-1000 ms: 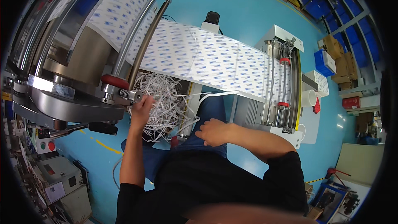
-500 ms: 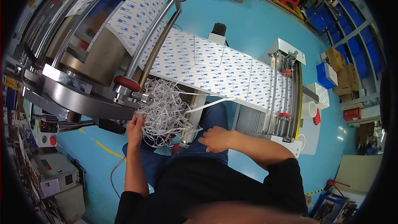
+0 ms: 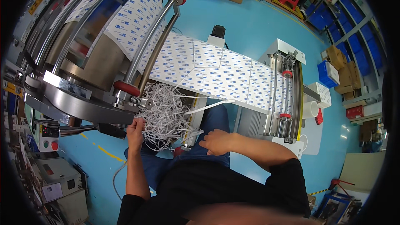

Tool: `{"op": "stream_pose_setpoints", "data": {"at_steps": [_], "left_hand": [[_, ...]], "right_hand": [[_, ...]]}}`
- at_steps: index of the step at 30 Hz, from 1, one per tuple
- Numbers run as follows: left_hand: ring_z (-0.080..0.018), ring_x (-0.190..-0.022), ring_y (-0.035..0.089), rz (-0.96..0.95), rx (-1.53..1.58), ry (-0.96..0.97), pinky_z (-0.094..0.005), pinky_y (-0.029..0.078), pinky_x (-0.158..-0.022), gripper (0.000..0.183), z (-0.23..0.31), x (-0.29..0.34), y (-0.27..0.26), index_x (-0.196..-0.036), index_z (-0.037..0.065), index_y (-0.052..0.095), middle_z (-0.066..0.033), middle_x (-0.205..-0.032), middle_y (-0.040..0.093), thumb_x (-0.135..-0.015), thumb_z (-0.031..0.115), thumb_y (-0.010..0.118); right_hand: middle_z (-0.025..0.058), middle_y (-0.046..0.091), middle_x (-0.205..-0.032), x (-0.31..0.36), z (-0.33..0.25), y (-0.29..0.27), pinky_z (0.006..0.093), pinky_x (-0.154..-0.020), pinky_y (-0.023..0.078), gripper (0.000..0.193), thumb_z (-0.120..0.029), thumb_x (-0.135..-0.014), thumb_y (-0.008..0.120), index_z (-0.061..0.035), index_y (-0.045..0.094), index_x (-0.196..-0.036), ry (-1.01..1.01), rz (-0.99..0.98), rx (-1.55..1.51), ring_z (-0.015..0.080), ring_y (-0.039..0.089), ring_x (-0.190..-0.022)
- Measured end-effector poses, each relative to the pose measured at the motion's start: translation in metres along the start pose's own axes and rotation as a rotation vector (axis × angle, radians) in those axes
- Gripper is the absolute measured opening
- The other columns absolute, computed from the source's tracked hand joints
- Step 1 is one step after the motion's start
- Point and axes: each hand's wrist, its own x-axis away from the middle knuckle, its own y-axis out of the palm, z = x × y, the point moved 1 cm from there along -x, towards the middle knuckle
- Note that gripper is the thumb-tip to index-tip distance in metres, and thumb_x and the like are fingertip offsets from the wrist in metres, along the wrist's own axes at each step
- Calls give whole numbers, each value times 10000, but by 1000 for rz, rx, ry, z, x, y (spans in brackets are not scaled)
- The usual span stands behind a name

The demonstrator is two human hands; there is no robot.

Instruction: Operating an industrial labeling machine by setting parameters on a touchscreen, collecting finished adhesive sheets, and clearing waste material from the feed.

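My left hand (image 3: 135, 134) is beside the left edge of a large heap of thin white paper strips (image 3: 164, 114), just below the steel machine frame. Its fingers are pinched together, and what they hold, if anything, is too small to make out. Over my right thigh hovers my right hand (image 3: 217, 142), its fingers curled inward and their tips hidden. The end of a pale strip lies close to it. Above the heap stretches a wide white liner sheet (image 3: 212, 73) with blue print and cut lines, from which narrow strips trail down to the heap.
A steel roller (image 3: 152, 37) with red collars carries the sheet at the left. At the right it enters a roller unit (image 3: 283, 96). A control box with a red button (image 3: 54, 146) stands lower left. Blue bins (image 3: 328, 75) and cardboard boxes (image 3: 348, 77) line the right.
The view has shifted very slightly. My right hand's fingers look a little more curled, while my left hand keeps its place by the heap.
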Motion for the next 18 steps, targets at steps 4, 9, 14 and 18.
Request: {"op": "stream_pose_setpoints", "data": {"at_steps": [4,9,14,18], "left_hand": [[-66,-619,412,4,-30,-9,-215,342,-592,211,0,0,0,-805,44,555,5,-709,509,-947,201,545],[-66,-624,413,-8,-8,-22,-215,341,-598,211,0,0,-2,-801,46,556,8,-705,505,-948,198,543],[-75,-632,414,30,-42,-48,-232,345,-626,228,2,6,-13,-769,63,540,8,-683,493,-944,211,545],[-94,-644,433,-35,-93,-90,-245,355,-649,242,8,8,-38,-767,72,526,11,-677,482,-939,241,551]], "right_hand": [[138,602,-1029,0,0,1,417,-829,446,413,-339,-872,587,-64,515,-1171,1,16,0,304,572,-990],[142,603,-1015,2,-2,-2,419,-820,449,407,-338,-871,589,-58,521,-1159,-12,31,-1,307,575,-986],[143,602,-1005,2,-5,2,422,-816,449,399,-336,-873,586,-57,524,-1151,-8,22,-16,314,573,-984],[152,615,-1042,3,-5,-3,421,-828,453,407,-327,-870,591,-32,538,-1146,-5,15,-18,322,586,-1003]]}}
